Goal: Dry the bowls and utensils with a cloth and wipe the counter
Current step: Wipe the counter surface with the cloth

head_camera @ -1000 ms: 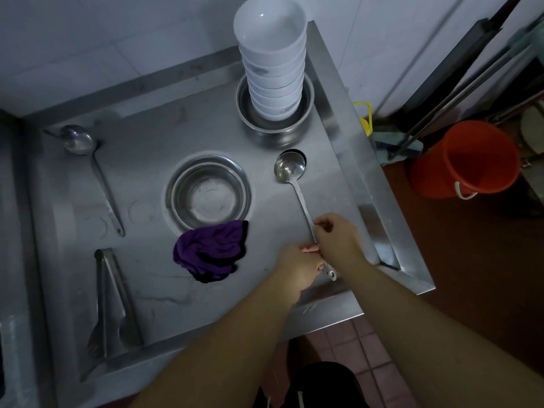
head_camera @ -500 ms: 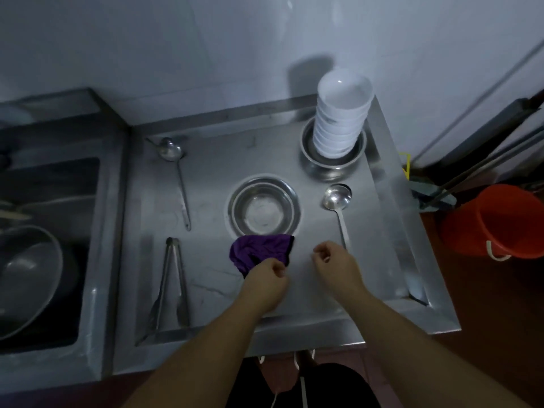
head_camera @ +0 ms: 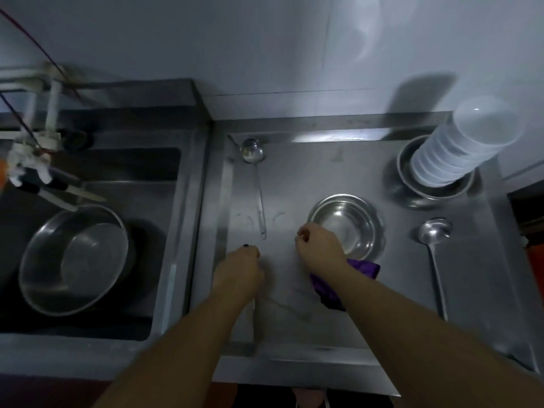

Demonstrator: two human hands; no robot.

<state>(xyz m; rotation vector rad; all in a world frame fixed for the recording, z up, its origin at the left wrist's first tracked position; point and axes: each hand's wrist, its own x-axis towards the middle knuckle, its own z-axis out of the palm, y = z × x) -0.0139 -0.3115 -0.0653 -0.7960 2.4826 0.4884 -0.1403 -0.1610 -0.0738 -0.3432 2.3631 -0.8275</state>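
Overhead, the head camera is looking down on a steel counter (head_camera: 338, 178) with a sink (head_camera: 164, 260) beside it. The left hand (head_camera: 238, 275) is hovering over the counter's near-left part, its fingers curled inward; a small dark tip (head_camera: 245, 246) is showing just beyond the knuckles, and whether the fingers are gripping something cannot be told, since the tongs that would lie there are hidden under the hand. The right hand (head_camera: 319, 248) is hanging just right of the left one, fingers loosely curled with thumb and forefinger close together; they are not visibly holding anything. Just beyond and right of the right fingers, a steel bowl (head_camera: 346, 223) is sitting in the counter, its near-left rim partly covered by that hand. Under the right wrist and forearm, nearer the person than the fingers, the purple cloth (head_camera: 363, 267) is lying crumpled on the counter, touching the bowl's near edge. Beyond the left fingers, a ladle (head_camera: 256, 178) is lying with its handle end pointing toward them. Well to the right of the right fingers, a second ladle (head_camera: 435, 254) is lying lengthwise. Far beyond and right, a stack of white bowls (head_camera: 459, 151) is leaning inside a steel basin (head_camera: 412, 189). Left of both hands, a large metal bowl (head_camera: 73, 257) is resting in the sink.
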